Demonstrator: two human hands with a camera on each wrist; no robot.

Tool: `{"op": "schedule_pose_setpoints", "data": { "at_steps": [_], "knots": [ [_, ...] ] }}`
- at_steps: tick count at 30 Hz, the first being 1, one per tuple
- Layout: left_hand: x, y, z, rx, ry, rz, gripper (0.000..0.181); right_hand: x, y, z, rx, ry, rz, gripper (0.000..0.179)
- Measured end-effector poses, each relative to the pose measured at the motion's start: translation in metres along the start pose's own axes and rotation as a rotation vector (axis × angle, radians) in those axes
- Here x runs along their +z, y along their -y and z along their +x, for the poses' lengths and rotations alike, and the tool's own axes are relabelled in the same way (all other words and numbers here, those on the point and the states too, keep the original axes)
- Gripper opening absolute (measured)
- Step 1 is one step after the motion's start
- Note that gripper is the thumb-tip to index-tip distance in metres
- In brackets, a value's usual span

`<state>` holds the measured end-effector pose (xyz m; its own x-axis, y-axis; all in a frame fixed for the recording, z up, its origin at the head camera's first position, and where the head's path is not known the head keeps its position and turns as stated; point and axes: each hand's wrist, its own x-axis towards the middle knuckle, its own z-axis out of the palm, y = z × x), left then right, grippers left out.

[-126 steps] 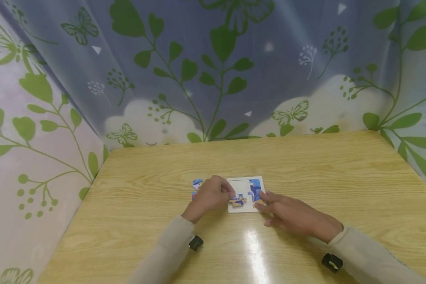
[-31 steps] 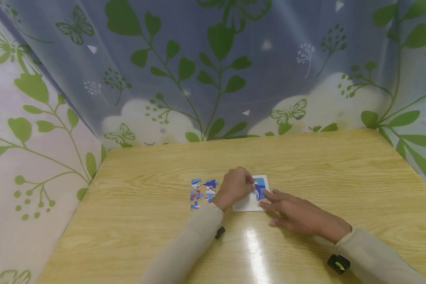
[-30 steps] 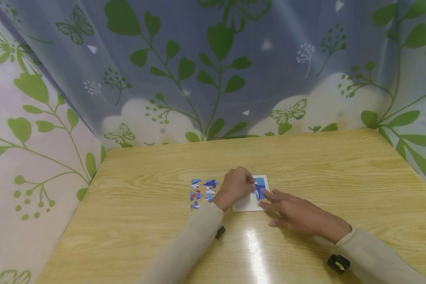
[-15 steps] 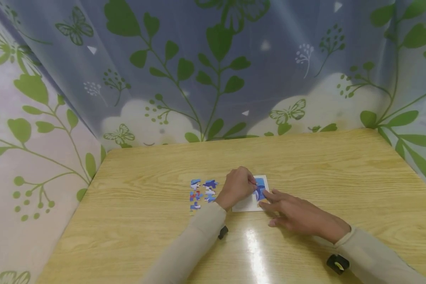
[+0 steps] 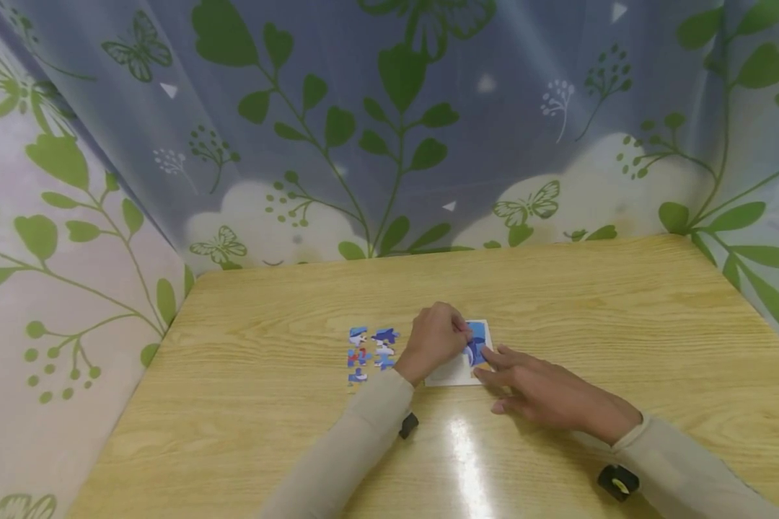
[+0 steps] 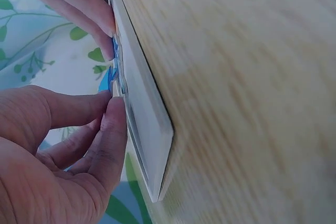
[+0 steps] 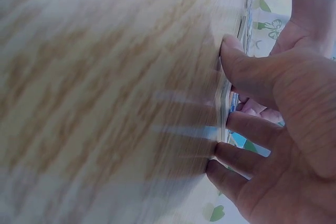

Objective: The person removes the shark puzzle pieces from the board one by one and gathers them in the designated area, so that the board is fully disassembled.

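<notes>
My left hand [image 5: 436, 337] is over the upper part of a white-framed jigsaw puzzle tray [image 5: 446, 373]. Its thumb and index finger pinch a small blue puzzle piece [image 6: 111, 77] right at the tray's surface, as the left wrist view shows. On the tray's right side lie joined pieces [image 5: 477, 355] with a dark blue sea animal on light blue. My right hand [image 5: 535, 382] rests at that side with fingers extended, two fingertips on the joined pieces. From the right wrist view, its thumb and other fingertips touch the table by the tray's edge [image 7: 224, 109].
Left of the tray, loose puzzle pieces [image 5: 358, 356] lie in two columns, several of them, partly behind the left forearm. The wooden table [image 5: 266, 404] meets a patterned curtain [image 5: 337, 180] at the back. Each sleeve has a black wrist camera [image 5: 618, 481].
Since the oldest frame, my left hand has moved right and up to the joined pieces, uncovering loose pieces. A piece seen there low on the tray no longer shows. Recently only small finger shifts.
</notes>
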<state>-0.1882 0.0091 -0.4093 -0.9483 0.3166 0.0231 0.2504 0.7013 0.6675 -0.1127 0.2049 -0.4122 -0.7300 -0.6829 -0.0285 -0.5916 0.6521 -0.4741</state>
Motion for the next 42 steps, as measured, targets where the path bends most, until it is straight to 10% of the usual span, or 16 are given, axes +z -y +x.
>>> {"op": "schedule_pose_setpoints", "data": {
  "at_steps": [42],
  "knots": [
    [-0.075, 0.064, -0.035, -0.235, -0.021, -0.085, 0.005, 0.000, 0.002, -0.001, 0.017, -0.011, 0.008, 0.056]
  ]
}}
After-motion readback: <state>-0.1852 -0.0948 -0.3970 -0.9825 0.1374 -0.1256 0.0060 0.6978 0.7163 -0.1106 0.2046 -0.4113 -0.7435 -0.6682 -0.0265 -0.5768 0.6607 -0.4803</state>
